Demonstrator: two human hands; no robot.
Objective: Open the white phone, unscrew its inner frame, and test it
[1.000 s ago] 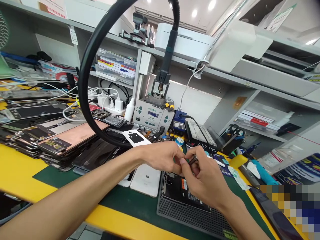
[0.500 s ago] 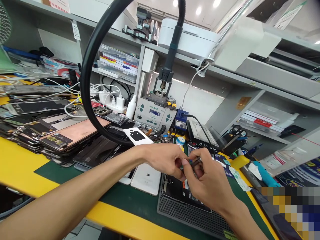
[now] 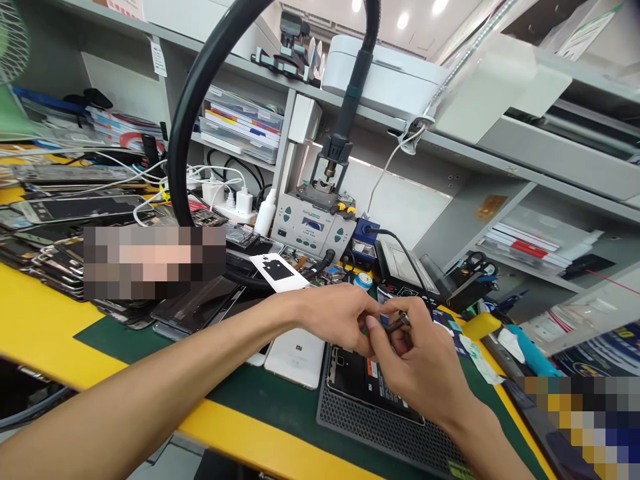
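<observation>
My left hand (image 3: 343, 315) is closed, its fingertips pinched together where they meet my right hand; what they hold, if anything, is hidden. My right hand (image 3: 425, 363) is shut on a small dark rod-like tool (image 3: 399, 323) with a metallic end, of which only a short piece shows between the fingers. Beneath both hands an opened phone (image 3: 350, 377) with its black battery exposed lies on a dark perforated pad (image 3: 360, 418). A white phone back cover (image 3: 295, 360) with an MI logo lies on the green mat, left of the pad and partly below my left wrist.
Stacked phones and screens (image 3: 60, 267) crowd the left side. A grey hot air station (image 3: 310, 223) stands at the back, its thick black hose (image 3: 177, 133) looping over the bench. A white card (image 3: 277, 270), a small round tin (image 3: 363, 281) and a yellow item (image 3: 480, 327) lie around.
The whole view has shifted slightly, so things sit a little further right. My hands stay together over the opened phone, with only a slight change in the fingers.
</observation>
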